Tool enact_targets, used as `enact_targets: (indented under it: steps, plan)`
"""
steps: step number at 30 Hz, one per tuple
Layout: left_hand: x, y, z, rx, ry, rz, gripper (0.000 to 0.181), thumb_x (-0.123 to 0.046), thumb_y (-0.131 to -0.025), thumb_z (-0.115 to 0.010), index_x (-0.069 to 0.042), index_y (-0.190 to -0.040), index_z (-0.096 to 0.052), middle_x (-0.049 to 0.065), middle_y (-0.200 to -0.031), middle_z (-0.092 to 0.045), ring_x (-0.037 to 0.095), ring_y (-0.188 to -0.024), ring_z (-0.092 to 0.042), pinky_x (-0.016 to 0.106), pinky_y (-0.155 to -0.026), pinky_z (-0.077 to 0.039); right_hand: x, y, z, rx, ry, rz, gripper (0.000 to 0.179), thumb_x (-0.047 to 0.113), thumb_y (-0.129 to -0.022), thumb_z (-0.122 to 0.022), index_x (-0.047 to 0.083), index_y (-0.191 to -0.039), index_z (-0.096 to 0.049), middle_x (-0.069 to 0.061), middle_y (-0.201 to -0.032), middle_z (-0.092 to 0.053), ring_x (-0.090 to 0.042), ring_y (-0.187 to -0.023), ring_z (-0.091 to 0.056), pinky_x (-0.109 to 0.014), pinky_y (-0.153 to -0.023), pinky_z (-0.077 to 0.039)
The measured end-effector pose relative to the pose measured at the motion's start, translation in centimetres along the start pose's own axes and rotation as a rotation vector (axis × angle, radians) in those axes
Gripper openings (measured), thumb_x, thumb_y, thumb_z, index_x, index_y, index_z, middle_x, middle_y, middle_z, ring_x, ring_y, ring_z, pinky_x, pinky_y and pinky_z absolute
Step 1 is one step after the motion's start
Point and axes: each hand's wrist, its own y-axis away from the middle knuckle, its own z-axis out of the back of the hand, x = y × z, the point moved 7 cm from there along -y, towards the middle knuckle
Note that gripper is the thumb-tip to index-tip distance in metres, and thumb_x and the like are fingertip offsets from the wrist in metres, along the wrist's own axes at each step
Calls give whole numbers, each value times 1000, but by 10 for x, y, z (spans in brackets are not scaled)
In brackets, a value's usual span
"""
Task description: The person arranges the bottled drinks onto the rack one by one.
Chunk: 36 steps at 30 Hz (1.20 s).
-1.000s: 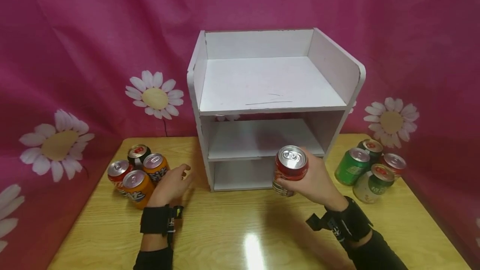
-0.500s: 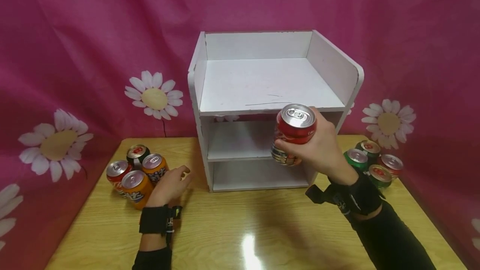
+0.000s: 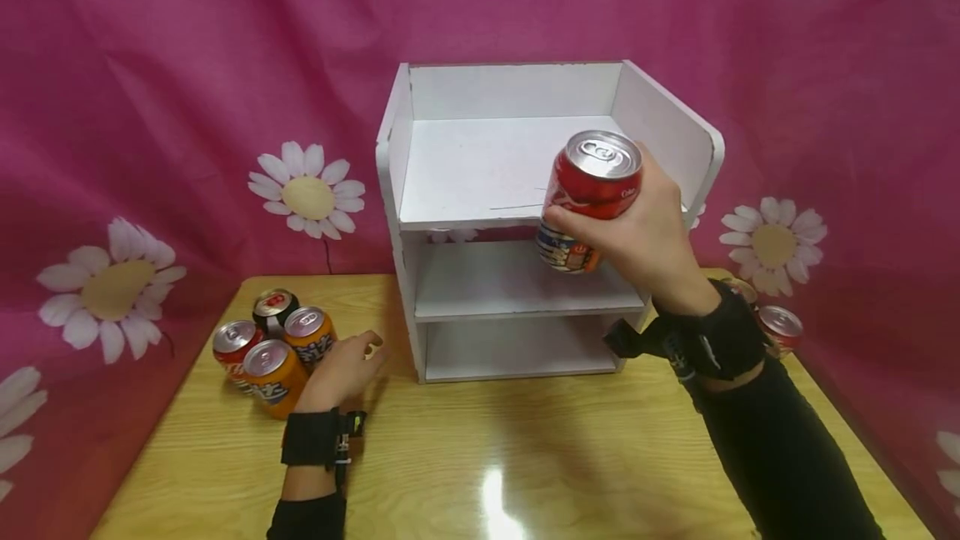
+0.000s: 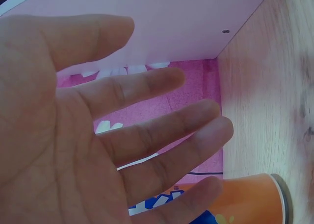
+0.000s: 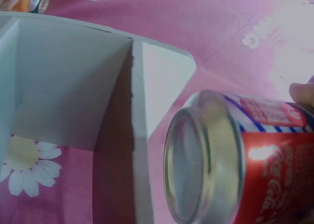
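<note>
While the worktop [image 3: 427, 457] is carrying the white shelf unit [image 3: 495, 277], the left hand [image 3: 343, 369] is holding nothing, fingers loosely spread, and the right hand [image 3: 648, 232] is gripping the red can [image 3: 588, 194] in front of the top shelf's edge [image 3: 472, 222], perhaps risking a snag from its low base [image 5: 185, 165].

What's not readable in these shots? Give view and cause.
Head: number of right-side cans; right arm blocks them.
Head: far side of the held red can; hidden by the can itself and the right hand.
Right wrist: held red can's top, most of the right hand; cut off by right edge.
Left wrist: orange can label; left hand covers it, bottom edge crops it.
</note>
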Motion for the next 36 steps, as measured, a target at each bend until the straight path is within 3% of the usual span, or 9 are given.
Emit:
enact_targets:
  steps: [8, 19, 27, 36]
  plan:
    - [-2, -1, -1, 0, 0, 3, 39, -28, -99, -46, 1, -125, -55, 21, -120, -58, 36, -106, -56, 50, -86, -46, 6, -22, -5, -38, -16, -32, 64, 24, -70, -84, 8, -123, -52, -3, -110, -62, -14, -99, -58, -31, -87, -47]
    - [-3, -2, -1, -1, 10, -7, 41, -31, -100, -45, -1, -126, -55, 22, -121, -58, 37, -109, -55, 52, -87, -45, -7, -43, -23, -44, -25, -98, 64, 29, -71, -83, 6, -122, -51, -5, -111, -62, -14, -98, -58, -31, -86, -49]
    - [-3, 0, -2, -10, 15, -3, 40, -31, -100, -46, -1, -124, -56, 18, -117, -61, 33, -103, -58, 50, -87, -46, -20, -48, -31, -59, 16, -144, 69, 38, -72, -81, 5, -124, -50, -5, -115, -60, -14, -102, -56, -29, -87, -48]
    - [-4, -2, -2, -5, 0, -2, 40, -30, -100, -46, 0, -124, -56, 20, -119, -60, 35, -106, -57, 52, -89, -44, -26, -50, -37, -104, 1, -130, 71, 39, -73, -79, 5, -127, -48, -6, -118, -58, -14, -105, -54, -28, -88, -47]
